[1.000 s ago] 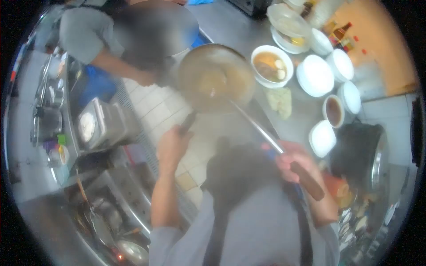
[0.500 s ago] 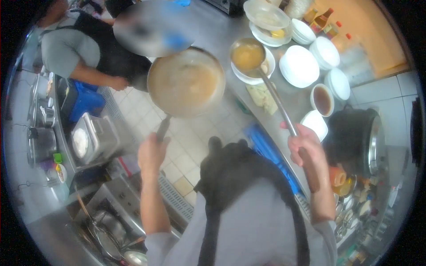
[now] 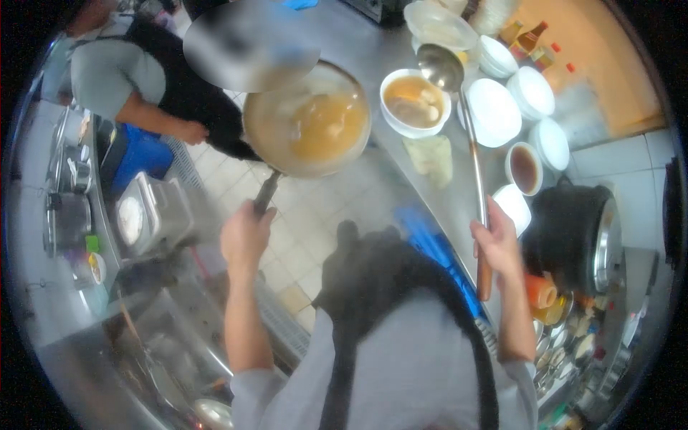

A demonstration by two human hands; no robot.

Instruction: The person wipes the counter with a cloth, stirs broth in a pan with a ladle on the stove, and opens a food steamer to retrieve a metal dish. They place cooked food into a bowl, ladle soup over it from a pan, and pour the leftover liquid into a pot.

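Observation:
My left hand [image 3: 245, 236] is closed around the dark handle of a wide pan [image 3: 261, 136], held out in front of me with yellowish broth [image 3: 330, 129] in it. In my right hand [image 3: 499, 242] is a long metal ladle [image 3: 473, 154], gripped near its wooden end. The ladle's head hangs over the counter beside a white bowl [image 3: 390, 118] and looks drained. Amber soup with pale pieces fills that bowl. A folded pale cloth [image 3: 430, 161] lies on the counter just below it.
White bowls [image 3: 494, 111] and a bowl of brown liquid [image 3: 524, 170] crowd the counter, with sauce bottles [image 3: 530, 39] behind. A large black pot [image 3: 570, 236] stands to the right. At the left a co-worker [image 3: 168, 79] stands close to the pan.
The ladle, full of broth over the bowl before, has moved right and emptied. More soup shows in the bowl. The pan has shifted slightly up and right.

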